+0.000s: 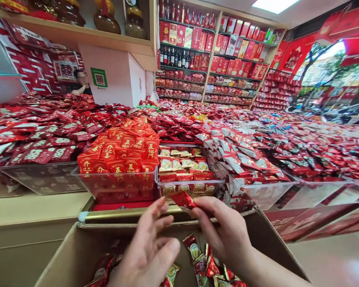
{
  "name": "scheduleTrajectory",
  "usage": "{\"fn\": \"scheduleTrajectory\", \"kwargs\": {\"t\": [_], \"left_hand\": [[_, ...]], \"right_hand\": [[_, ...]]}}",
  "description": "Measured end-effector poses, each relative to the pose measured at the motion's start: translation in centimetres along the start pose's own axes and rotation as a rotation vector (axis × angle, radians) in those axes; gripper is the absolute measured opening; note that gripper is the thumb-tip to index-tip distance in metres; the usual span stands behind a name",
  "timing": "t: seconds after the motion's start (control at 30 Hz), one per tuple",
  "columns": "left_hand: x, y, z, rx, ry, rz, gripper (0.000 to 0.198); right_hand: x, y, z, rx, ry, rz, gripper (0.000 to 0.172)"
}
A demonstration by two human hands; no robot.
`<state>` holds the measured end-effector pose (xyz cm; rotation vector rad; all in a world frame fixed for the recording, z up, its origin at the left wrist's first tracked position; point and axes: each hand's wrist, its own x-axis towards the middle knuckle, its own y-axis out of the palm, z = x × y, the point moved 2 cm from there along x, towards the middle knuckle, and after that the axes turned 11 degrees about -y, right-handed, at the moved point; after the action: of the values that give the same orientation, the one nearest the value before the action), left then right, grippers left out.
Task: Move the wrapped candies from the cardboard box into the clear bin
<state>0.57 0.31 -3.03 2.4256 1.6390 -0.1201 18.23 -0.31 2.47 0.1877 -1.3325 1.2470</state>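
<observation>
Between the thumb and fingers of my right hand (224, 223) is a small red candy packet (183, 200), held just in front of the clear bin (191, 182) of durian candies. My left hand (151, 247) is beside it on the left, fingers apart and nothing in it, slightly blurred. Both hands are above an open cardboard box (62, 255). Red and gold wrapped candies (194, 249) lie inside the box, partly hidden by my hands. Rows of red and cream wrapped candies (184, 163) fill the durian bin.
Left of the durian bin stands a bin of red packets (119, 159); on the right, a bin of white and red packets (245, 159). Shelves of bottles and boxes (185, 36) line the back. A person (81, 85) is at the far left, behind the bins.
</observation>
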Motion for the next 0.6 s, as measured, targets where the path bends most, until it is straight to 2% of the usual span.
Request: {"fn": "scheduleTrajectory", "kwargs": {"t": [0.07, 0.17, 0.3, 0.43, 0.53, 0.6], "left_hand": [[0.2, 1.9, -2.6, -0.216, -0.104, 0.143, 0.070], [0.3, 3.2, -4.0, -0.474, -0.197, 0.212, 0.067], [0.7, 2.5, -4.1, -0.601, -0.265, 0.215, 0.051], [1.1, 1.9, -4.6, -0.592, -0.304, 0.200, 0.041], [1.2, 1.6, -4.7, -0.565, -0.340, 0.194, 0.037], [1.5, 1.1, -4.7, -0.497, -0.304, 0.198, 0.036]], "right_hand": [[-0.1, 0.1, 0.7, -0.086, -0.196, 0.067, 0.026], [-0.5, 0.9, 1.6, -0.101, -0.354, 0.194, 0.027], [-0.5, 1.2, 1.7, -0.017, -0.323, 0.206, 0.026], [-0.6, 1.4, 1.3, -0.032, -0.279, 0.192, 0.030], [-0.7, 1.5, 1.5, -0.091, -0.323, 0.255, 0.028], [-0.3, 1.3, 1.7, -0.090, -0.348, 0.324, 0.026]]}}
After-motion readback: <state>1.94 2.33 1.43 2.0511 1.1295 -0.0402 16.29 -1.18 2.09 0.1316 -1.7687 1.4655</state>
